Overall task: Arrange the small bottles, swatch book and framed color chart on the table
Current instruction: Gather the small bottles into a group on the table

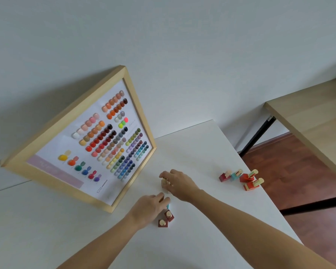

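The framed color chart (89, 138), in a light wood frame, leans against the wall at the back of the white table (202, 152). My right hand (178, 183) is closed over a pale cream bottle (164, 183) standing on the table. My left hand (149, 207) grips a light blue bottle (168, 206), mostly hidden by my fingers. Two dark red bottles with gold caps (165, 219) stand just beside my left hand. Several more bottles (242, 178), red, teal and dark red, cluster near the table's right edge. No swatch book is in view.
A wooden table (308, 117) with black legs stands to the right, across a gap of red-brown floor (291, 171). The white table's right edge runs close behind the bottle cluster. A white wall rises behind the chart.
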Action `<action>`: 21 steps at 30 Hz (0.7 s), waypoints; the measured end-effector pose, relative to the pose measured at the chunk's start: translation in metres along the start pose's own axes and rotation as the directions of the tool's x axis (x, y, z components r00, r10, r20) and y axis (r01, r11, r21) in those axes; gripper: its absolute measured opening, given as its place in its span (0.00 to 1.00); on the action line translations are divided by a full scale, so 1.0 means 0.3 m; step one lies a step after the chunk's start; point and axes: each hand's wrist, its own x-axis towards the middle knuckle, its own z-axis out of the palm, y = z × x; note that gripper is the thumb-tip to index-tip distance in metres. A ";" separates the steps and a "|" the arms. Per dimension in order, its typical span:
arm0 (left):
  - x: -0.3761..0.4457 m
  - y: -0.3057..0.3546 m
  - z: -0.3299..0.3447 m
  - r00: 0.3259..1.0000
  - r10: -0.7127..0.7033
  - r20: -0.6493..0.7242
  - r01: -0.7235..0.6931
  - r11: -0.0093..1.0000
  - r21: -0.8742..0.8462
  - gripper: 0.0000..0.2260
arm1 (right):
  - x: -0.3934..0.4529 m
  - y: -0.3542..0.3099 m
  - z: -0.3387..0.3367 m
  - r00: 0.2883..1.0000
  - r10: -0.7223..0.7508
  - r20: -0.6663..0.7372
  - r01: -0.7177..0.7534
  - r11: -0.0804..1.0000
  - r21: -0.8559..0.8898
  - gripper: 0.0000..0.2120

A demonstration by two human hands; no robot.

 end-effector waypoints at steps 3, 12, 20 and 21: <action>-0.007 -0.004 0.003 1.000 -0.019 -0.020 0.019 1.000 -0.010 0.18 | 0.010 -0.006 0.002 0.999 0.009 -0.032 -0.010 0.999 -0.043 0.10; -0.001 -0.011 -0.056 0.996 -0.025 -0.080 0.026 1.000 0.002 0.22 | -0.108 0.081 -0.050 0.992 0.065 -0.108 -0.066 0.998 -0.009 0.07; 0.186 0.121 -0.185 0.981 0.065 -0.184 -0.076 0.996 -0.056 0.13 | -0.411 0.284 -0.147 0.956 0.216 -0.198 -0.211 0.976 0.046 0.07; 0.220 0.151 -0.194 0.982 0.078 -0.172 -0.089 0.994 -0.056 0.11 | -0.453 0.313 -0.160 0.949 0.239 -0.207 -0.233 0.971 0.055 0.07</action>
